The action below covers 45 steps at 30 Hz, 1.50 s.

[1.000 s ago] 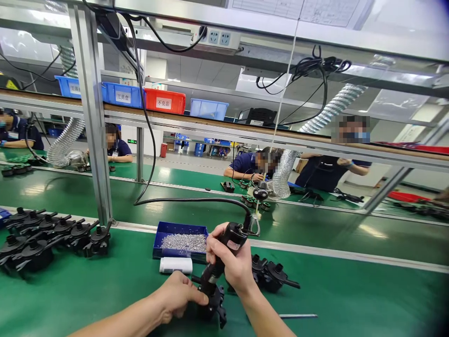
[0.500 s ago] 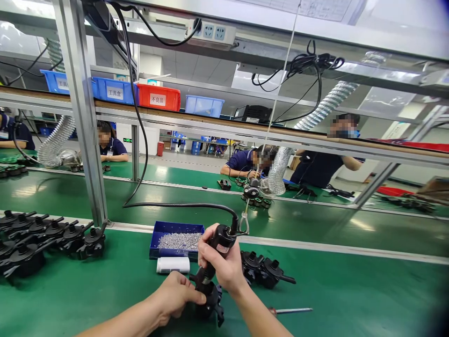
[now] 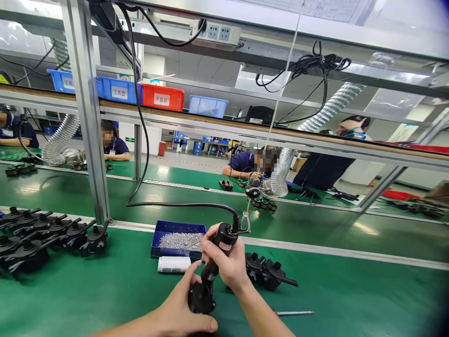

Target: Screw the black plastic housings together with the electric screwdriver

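Unit in work: one black housing (image 3: 200,299), on the near part of the worktop (image 3: 105,299), well short of its far edge. Left hand (image 3: 182,309) is curled around the housing; right hand (image 3: 226,262) grasps a corded driver (image 3: 224,238), lower end angled down at it. Bit contact is hidden.

Progress: judged under way on this unit; fasteners fitted cannot be counted. Similar units (image 3: 59,227) stand towards the worktop's far edge at left, others (image 3: 273,275) beyond the right hand. Which group is finished, and how many remain, cannot be determined.
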Motion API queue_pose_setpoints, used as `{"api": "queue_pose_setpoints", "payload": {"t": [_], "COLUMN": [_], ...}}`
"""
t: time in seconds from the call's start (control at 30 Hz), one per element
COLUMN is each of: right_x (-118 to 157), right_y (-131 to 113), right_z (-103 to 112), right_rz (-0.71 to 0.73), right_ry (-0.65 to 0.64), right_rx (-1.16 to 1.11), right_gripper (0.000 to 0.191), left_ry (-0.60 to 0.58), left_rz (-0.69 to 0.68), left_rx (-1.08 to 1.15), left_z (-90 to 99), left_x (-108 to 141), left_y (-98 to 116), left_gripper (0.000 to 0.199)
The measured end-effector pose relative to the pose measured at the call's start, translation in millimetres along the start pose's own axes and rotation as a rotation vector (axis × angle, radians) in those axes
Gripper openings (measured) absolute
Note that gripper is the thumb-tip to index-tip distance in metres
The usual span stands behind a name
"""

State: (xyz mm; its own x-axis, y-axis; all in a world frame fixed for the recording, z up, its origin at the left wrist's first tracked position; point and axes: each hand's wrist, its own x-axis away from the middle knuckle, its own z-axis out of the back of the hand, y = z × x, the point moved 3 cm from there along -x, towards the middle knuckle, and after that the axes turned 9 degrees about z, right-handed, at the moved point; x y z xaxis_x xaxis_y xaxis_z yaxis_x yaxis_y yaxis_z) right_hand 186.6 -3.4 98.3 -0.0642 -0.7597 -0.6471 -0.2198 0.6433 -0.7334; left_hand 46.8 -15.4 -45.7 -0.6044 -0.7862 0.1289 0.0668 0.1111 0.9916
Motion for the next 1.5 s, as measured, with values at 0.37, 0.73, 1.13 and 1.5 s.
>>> {"api": "queue_pose_setpoints", "payload": {"t": [0.37, 0.73, 1.13, 1.5], "right_x": [4.9, 3.3, 7.0, 0.0], "right_y": [-17.6, -9.1, -4.4, -5.4], "right_z": [-5.4, -5.3, -14.1, -17.5], "right_rz": [0.077, -0.034, -0.03, -0.066], "right_ry": [0.021, -0.089, -0.049, 0.04], "right_rx": [-0.117, -0.089, 0.004, -0.169], "right_gripper": [0.019, 0.024, 0.023, 0.018], "left_ry": [-0.041, -0.227, -0.168, -0.151], "left_rz": [-0.115, -0.164, 0.06, 0.059], "left_rx": [-0.06, 0.092, 0.083, 0.075], "left_z": [1.3, 1.6, -0.5, -0.7], "left_x": [-4.3, -14.5, -16.7, -14.2], "left_y": [-6.6, 22.2, 26.7, 27.9], "left_gripper": [0.144, 0.097, 0.071, 0.051]}}
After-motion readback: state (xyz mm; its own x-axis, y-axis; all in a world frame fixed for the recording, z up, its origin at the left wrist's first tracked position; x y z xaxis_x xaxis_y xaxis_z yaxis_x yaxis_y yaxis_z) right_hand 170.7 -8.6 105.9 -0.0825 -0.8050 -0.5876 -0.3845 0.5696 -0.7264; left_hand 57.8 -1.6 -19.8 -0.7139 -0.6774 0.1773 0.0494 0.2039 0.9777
